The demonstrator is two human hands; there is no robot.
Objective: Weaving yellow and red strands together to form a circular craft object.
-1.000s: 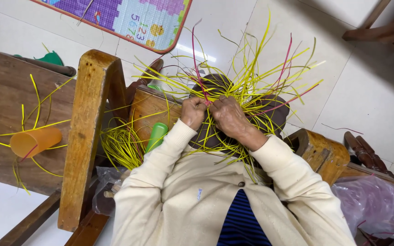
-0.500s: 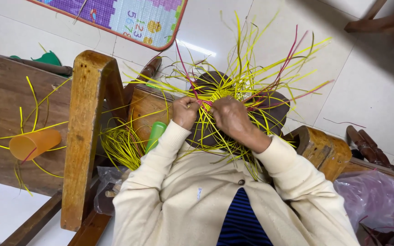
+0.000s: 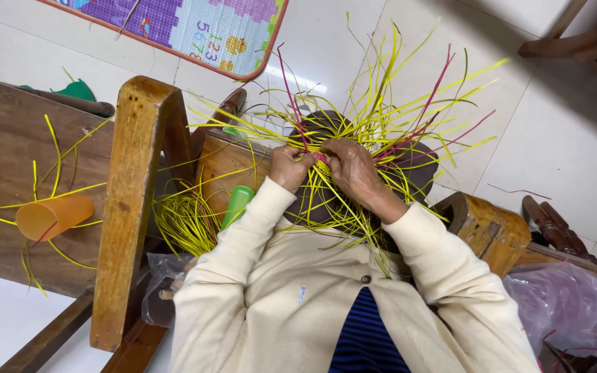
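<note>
Leftmost, a dark wooden bench top [image 3: 1,179] carries an orange plastic cup [image 3: 53,215] lying on its side, mouth toward the right, with a few loose yellow strips across it; the bench's near edge drops to white floor at lower left. Next right, a thick wooden post [image 3: 133,207] runs top to bottom, slightly tilted, and walls off the bench from the lap area. Just right of it a bundle of yellow strips [image 3: 184,221] hangs in a curl, with a green tube [image 3: 236,205] beside the left sleeve. Left hand [image 3: 290,168] is curled, fingers closed on strands at the centre of the woven piece [image 3: 354,152]. Right hand [image 3: 354,169] sits just beside it, touching, fingers bent and pinched on a red strip and yellow strips. Woven piece rests over a dark round form [image 3: 419,173] in front of the chest; no single long axis, its yellow and red strands fan outward, mostly up and to the right. Open white tiled floor above and right of the fan. Far right, a wooden block [image 3: 488,231], then a purple plastic bag [image 3: 568,304] crowding the lower right corner.
</note>
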